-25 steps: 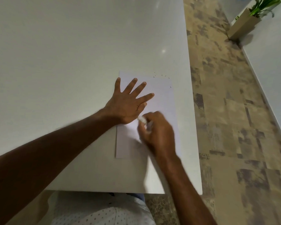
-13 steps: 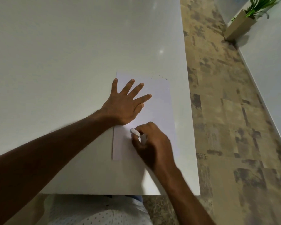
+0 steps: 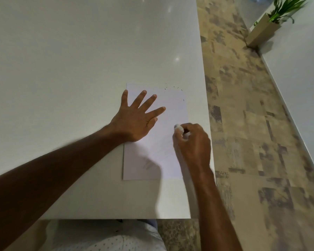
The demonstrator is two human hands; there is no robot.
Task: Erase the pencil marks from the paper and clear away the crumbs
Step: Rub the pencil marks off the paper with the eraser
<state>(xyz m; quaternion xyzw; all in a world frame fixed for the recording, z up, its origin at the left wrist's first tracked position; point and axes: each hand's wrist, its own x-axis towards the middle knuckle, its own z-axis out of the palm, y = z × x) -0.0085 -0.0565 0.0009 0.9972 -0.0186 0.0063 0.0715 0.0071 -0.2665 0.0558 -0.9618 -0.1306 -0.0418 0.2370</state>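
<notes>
Paper (image 3: 172,109) lies flat near the right edge of a white table (image 3: 80,51), pinned by the left hand (image 3: 136,122) with fingers spread straight — while the right hand (image 3: 192,142), curled around a white eraser (image 3: 178,127), has swung from the sheet's lower middle a moment ago out to its right margin. That sweep suggests rubbing is well under way — faint pencil marks (image 3: 148,164) remain near the lower left, and dark crumbs (image 3: 173,87) still dot the far edge, so clearing appears not yet begun.
</notes>
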